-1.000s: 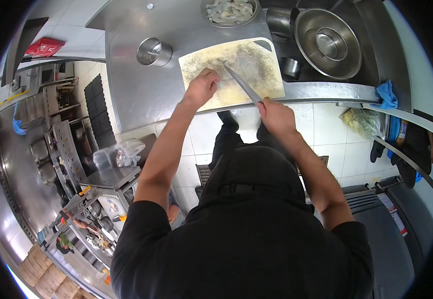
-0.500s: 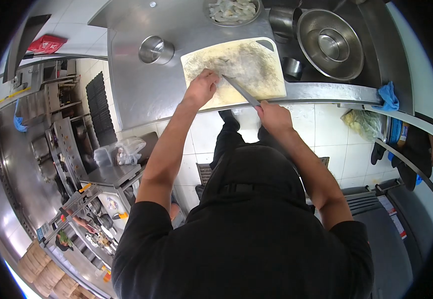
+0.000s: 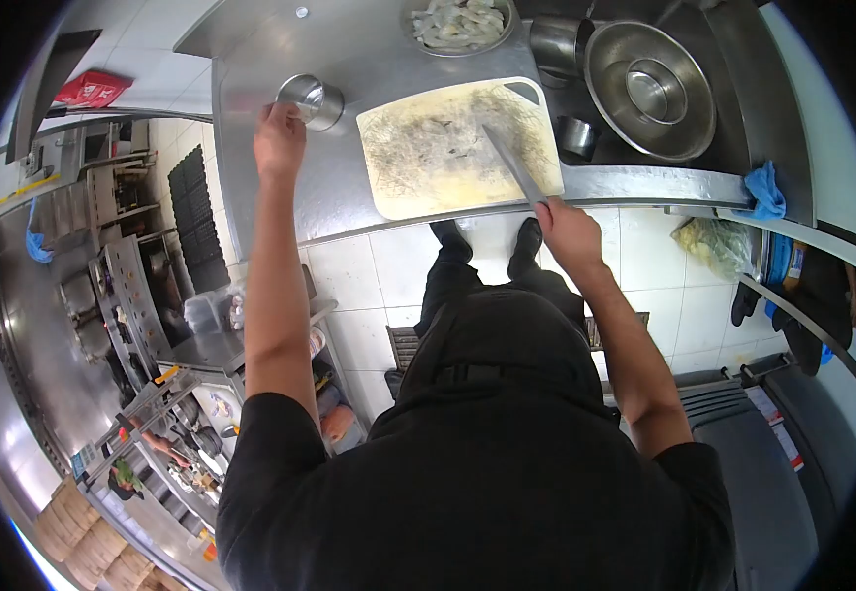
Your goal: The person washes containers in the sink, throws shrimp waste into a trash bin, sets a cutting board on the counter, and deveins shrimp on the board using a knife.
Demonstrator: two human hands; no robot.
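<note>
My left hand [image 3: 281,136] is at the near left side of a round metal cup [image 3: 324,106]. Its fingers look pinched together, with a pale, blurred bit by the fingertips over the rim; what it is I cannot make out. My right hand [image 3: 571,236] is closed round the handle of a knife [image 3: 513,165], whose blade lies low across the right part of the white cutting board [image 3: 403,193]. Small dark scraps [image 3: 450,152] dot the board's scratched surface. Beyond the board, a metal bowl [image 3: 509,22] holds a heap of pale pieces that look like raw shrimp [image 3: 457,24].
To the right, a sunken area holds a large metal basin [image 3: 605,59] with a small bowl [image 3: 650,91] inside, and metal pots [image 3: 558,44]. A blue cloth [image 3: 766,191] hangs at the counter's right edge. The steel counter [image 3: 251,197] extends left of the board.
My left hand has moved left from the board to the metal cup. My right hand has shifted slightly right and nearer me with the knife, its blade now farther right.
</note>
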